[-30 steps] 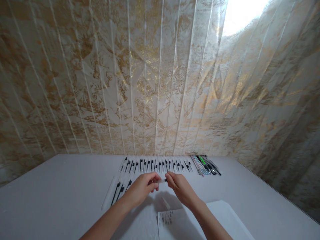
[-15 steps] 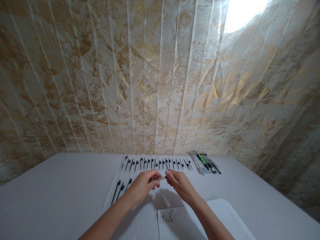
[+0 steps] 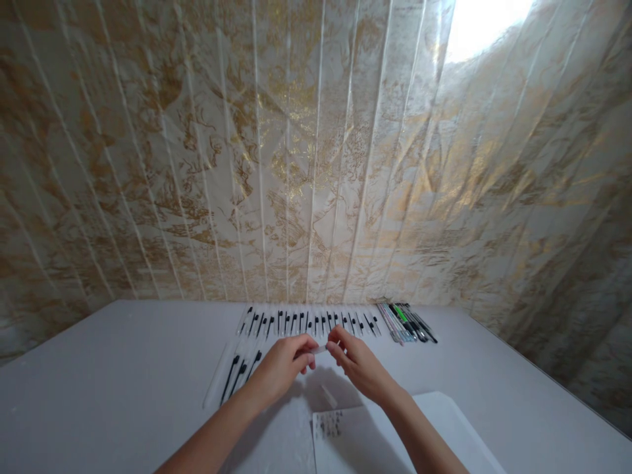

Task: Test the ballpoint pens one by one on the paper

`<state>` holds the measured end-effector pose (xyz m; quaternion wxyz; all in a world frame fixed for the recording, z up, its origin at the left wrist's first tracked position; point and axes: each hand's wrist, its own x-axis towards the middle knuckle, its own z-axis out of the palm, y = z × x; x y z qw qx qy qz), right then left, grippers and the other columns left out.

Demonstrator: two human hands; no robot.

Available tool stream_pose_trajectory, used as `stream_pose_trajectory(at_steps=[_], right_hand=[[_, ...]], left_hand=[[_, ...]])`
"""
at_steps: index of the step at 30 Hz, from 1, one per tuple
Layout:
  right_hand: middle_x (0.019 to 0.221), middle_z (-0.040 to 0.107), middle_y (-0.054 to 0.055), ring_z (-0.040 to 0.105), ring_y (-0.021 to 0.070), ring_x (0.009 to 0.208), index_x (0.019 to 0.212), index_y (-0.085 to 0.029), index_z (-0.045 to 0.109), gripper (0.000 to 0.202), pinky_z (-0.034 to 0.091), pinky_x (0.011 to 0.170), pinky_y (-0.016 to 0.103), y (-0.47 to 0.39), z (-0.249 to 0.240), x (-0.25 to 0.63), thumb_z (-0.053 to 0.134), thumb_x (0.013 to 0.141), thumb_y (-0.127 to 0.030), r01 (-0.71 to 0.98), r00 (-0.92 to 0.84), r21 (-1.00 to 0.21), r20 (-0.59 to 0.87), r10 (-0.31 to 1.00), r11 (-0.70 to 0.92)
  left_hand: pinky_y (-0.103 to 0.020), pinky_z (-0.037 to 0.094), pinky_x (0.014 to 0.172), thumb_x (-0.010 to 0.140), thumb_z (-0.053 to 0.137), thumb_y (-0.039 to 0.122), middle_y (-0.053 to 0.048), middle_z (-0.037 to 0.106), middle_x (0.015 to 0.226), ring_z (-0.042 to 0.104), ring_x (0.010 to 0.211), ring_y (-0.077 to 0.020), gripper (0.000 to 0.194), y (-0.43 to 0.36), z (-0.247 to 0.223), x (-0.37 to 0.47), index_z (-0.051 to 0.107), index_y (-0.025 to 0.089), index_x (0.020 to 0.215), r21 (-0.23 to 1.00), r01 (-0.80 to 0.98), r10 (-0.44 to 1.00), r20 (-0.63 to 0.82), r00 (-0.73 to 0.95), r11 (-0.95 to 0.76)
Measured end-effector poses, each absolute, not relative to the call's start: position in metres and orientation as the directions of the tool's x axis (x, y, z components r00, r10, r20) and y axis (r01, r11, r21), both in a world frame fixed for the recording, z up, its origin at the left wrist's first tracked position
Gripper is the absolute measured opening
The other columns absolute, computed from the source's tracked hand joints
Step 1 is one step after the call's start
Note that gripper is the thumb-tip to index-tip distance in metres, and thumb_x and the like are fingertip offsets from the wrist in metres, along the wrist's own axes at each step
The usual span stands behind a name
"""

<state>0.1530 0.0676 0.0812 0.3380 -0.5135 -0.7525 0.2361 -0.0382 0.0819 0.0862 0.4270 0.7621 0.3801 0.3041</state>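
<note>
Between my hands, over the middle of the table, is a small translucent tube [image 3: 320, 349]. My left hand [image 3: 289, 359] has its fingers closed around the tube's left part. The fingertips of my right hand [image 3: 356, 361] pinch at its right end, with a thin light piece showing between them. Beyond the hands lies a row of clear pens with black parts [image 3: 301, 322]. More clear pens with black parts [image 3: 239, 372] lie beside my left forearm. A small clear piece [image 3: 328, 396] lies on the table below the hands.
A bundle of mixed pens [image 3: 407, 322], one bright green, lies at the back right of the white table [image 3: 123, 375]. A sheet with dark writing [image 3: 345, 438] and a white rounded sheet [image 3: 454, 421] are near the front. A patterned curtain [image 3: 296, 164] hangs behind.
My right hand's fingers have lifted and shifted slightly at the tube's right end, showing more of it. My left hand has hardly moved.
</note>
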Motion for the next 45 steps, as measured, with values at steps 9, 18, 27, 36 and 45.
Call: stream_pose_trajectory(at_steps=[9,18,27,36,45], right_hand=[[0.058,0.050,-0.003,0.048,0.0129,0.054,0.066,-0.021,0.045,0.046,0.033,0.056,0.023,0.067,0.079,0.152,0.026,0.098,-0.048,0.621,-0.206,-0.718,0.239,0.949,0.315],[0.054,0.043,-0.004,0.043,0.0124,0.052,0.062,-0.022,0.039,0.041,0.031,0.055,0.023,0.068,0.075,0.148,0.030,0.097,-0.042,0.624,-0.208,-0.713,0.242,0.948,0.319],[0.055,0.044,-0.003,0.043,0.0129,0.053,0.060,-0.022,0.040,0.041,0.030,0.054,0.023,0.068,0.077,0.149,0.034,0.094,-0.044,0.663,-0.153,-0.685,0.273,0.950,0.304],[0.054,0.039,-0.004,0.040,0.0130,0.053,0.059,-0.022,0.038,0.044,0.028,0.053,0.024,0.068,0.079,0.149,0.038,0.091,-0.052,0.565,-0.111,-0.771,0.281,0.953,0.293],[0.060,0.040,-0.006,0.037,0.0093,0.046,0.085,-0.021,0.048,0.047,0.034,0.040,0.020,0.059,0.098,0.137,0.038,0.085,-0.066,0.190,-0.230,-0.959,0.165,0.959,0.210]], left_hand=[[-0.025,0.043,0.067,0.079,0.047,0.021,-0.001,0.065,0.075,0.056,0.066,-0.0150,0.019,0.081,0.089,-0.037,0.062,0.017,0.090,0.869,0.344,0.842,0.138,0.522,-0.356],[-0.025,0.043,0.069,0.076,0.048,0.017,0.000,0.065,0.072,0.057,0.065,-0.0150,0.018,0.078,0.095,-0.036,0.064,0.018,0.085,0.831,0.406,0.852,0.142,0.504,-0.379],[-0.025,0.042,0.069,0.078,0.048,0.019,0.000,0.068,0.071,0.060,0.065,-0.0156,0.018,0.075,0.102,-0.034,0.065,0.018,0.083,0.794,0.449,0.850,0.155,0.503,-0.410],[-0.025,0.041,0.069,0.081,0.049,0.020,0.003,0.067,0.066,0.063,0.065,-0.0161,0.018,0.070,0.102,-0.030,0.067,0.021,0.081,0.777,0.449,0.845,0.192,0.498,-0.441],[-0.031,0.042,0.091,0.089,0.048,0.039,-0.006,0.070,0.105,0.062,0.102,-0.0221,0.024,0.067,0.113,-0.026,0.063,0.020,0.089,0.889,0.257,0.909,0.307,0.283,-0.380]])
